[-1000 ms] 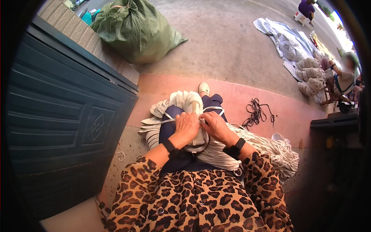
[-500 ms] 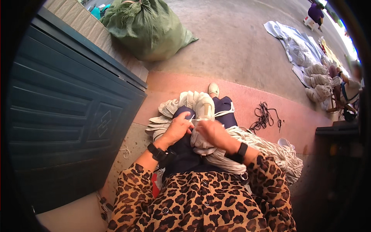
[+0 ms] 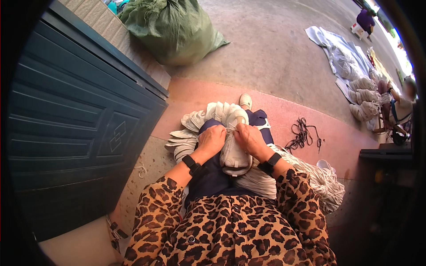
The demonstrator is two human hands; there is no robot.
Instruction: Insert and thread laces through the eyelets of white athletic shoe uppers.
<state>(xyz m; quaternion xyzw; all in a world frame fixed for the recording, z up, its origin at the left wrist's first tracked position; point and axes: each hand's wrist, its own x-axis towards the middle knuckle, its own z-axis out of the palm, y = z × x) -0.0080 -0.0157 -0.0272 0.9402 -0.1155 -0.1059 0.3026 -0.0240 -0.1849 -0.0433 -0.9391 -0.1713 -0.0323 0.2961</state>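
A pale beige shoe upper [image 3: 234, 156] lies across my lap, its rounded heel end toward me. Over its throat, a short stretch of light shoelace [image 3: 229, 129] runs between my two hands. My left hand [image 3: 212, 140] is closed in a pinch on the lace at the upper's left side. At the right side my right hand [image 3: 253, 141] is also closed on the lace, its fingers partly hidden. More pale shoe uppers [image 3: 191, 120] fan out along my left thigh. A thick bundle of off-white shoelaces [image 3: 317, 177] spreads from my right thigh to the right.
A dark blue-green panelled door [image 3: 80, 128] stands close on my left. Beyond it sits a full green sack [image 3: 171, 35]. Black laces [image 3: 302, 135] lie on the pink floor. Further right, tied pale bundles [image 3: 364, 95] rest beside a seated person [image 3: 401, 104]; another person [image 3: 365, 20] sits farther off.
My right hand has moved from over the upper to its right side, and both hands are now closed at matching height. The lace between them is drawn straighter.
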